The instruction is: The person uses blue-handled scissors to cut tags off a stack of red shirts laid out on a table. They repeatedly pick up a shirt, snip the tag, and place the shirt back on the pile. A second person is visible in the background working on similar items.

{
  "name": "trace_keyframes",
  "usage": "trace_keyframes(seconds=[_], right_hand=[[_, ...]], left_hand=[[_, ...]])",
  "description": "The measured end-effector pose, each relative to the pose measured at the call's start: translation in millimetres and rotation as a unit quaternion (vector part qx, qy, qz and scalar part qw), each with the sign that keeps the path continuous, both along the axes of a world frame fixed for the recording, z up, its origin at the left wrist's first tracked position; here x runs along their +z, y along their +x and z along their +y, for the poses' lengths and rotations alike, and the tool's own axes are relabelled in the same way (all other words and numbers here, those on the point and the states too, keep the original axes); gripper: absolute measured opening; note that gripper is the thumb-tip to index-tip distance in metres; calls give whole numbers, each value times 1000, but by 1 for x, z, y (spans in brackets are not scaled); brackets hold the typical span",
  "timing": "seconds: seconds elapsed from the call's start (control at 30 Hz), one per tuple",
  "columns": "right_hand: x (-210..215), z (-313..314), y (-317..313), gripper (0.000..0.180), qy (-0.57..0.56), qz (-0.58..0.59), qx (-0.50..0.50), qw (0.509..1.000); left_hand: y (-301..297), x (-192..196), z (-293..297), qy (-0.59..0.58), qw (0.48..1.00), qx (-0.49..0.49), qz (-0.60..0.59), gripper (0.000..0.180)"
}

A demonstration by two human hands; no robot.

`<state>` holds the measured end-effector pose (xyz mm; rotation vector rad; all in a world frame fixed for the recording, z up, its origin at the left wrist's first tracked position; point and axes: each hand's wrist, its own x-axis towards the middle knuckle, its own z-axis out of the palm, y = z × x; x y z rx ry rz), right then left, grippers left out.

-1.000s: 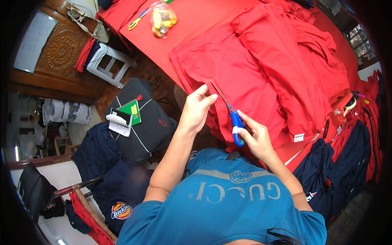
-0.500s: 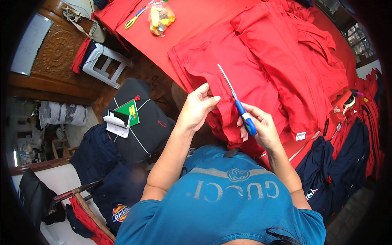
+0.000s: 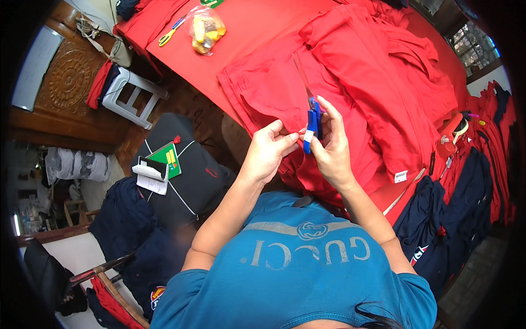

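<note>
Blue-handled scissors [image 3: 313, 122] mid-frame, blades toward 11 o'clock; red cloth [image 3: 350, 93] at 12 o'clock from the hands.
Right hand [image 3: 332, 151] wraps the handles; left hand [image 3: 267, 152] fingertips nearly meet by the cloth edge, can't tell what's pinched. Cloth looks soft, floppy: pinch edge. Scissors probably light, stiff: grip handles.

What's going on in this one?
A person is working at a red-covered table with red cloth garments heaped on it. The right hand holds blue-handled scissors, blades pointing away from the person over the garments. The left hand is close beside it, thumb and fingers drawn together; whether they pinch anything is too small to tell. Farther back on the table lie yellow-and-blue-handled scissors and a clear plastic bag with yellow contents.
</note>
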<state>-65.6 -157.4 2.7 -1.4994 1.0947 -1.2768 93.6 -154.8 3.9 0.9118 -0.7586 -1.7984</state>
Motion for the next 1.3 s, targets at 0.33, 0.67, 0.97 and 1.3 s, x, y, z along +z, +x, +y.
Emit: trace_keyframes(seconds=[0.33,0.67,0.97,1.3], right_hand=[[20,13,-50,59,176,-107,63,977],[23,47,-46,56,99,196,98,971],[19,27,-38,54,66,198,79,975],[6,19,-30,47,25,165,54,984]], left_hand=[[16,-5,-16,36,998,37,43,19],[8,-2,-30,-73,990,119,24,18],[6,2,-28,-98,992,67,-49,43],[2,8,-27,-76,994,67,-36,37]])
